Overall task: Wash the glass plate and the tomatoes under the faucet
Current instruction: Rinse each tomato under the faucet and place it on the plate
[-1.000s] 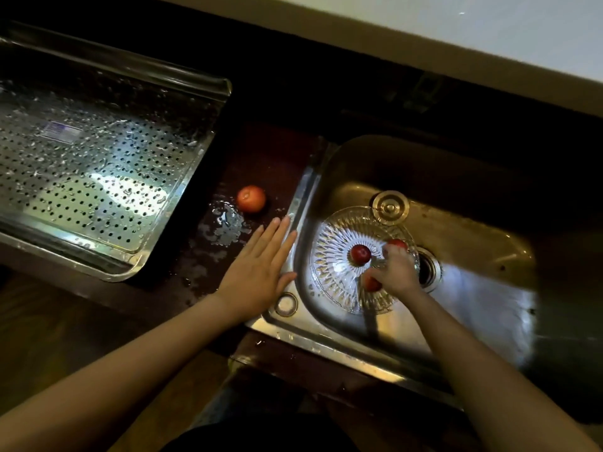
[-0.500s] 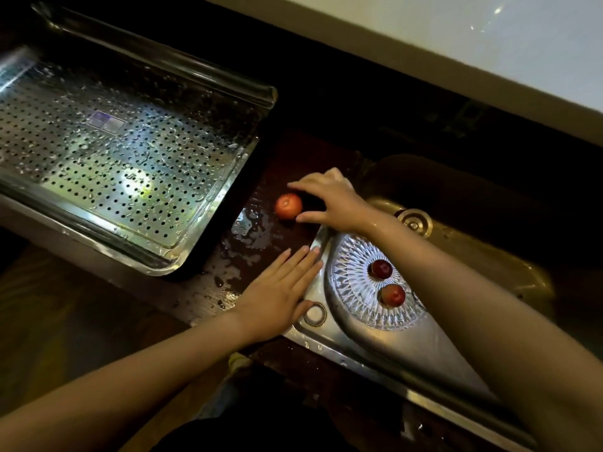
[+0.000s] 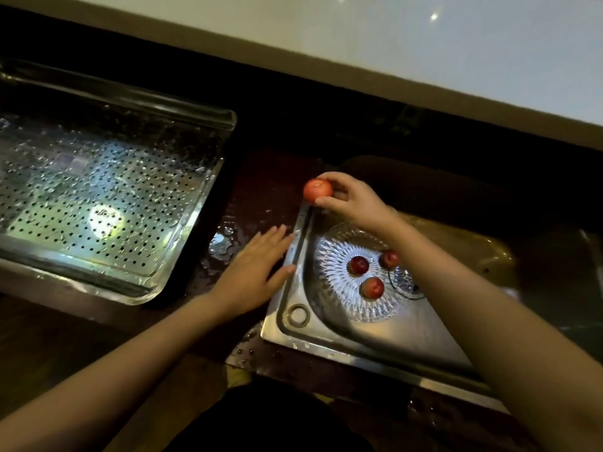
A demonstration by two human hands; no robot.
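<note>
A perforated steel drain tray (image 3: 107, 203), wet with droplets, fills the left of the frame on the dark countertop (image 3: 261, 184). Right of centre lies the stainless sink (image 3: 375, 340), and in its basin rests the cut-glass plate (image 3: 339, 288) with three small red tomatoes (image 3: 359, 265) on it. The left hand (image 3: 257, 269) lies flat, fingers spread wide, on the wet counter touching the sink's rim. The right hand (image 3: 350, 199) grips a fourth tomato (image 3: 317, 189) between thumb and fingertips above the sink's upper-left corner.
</note>
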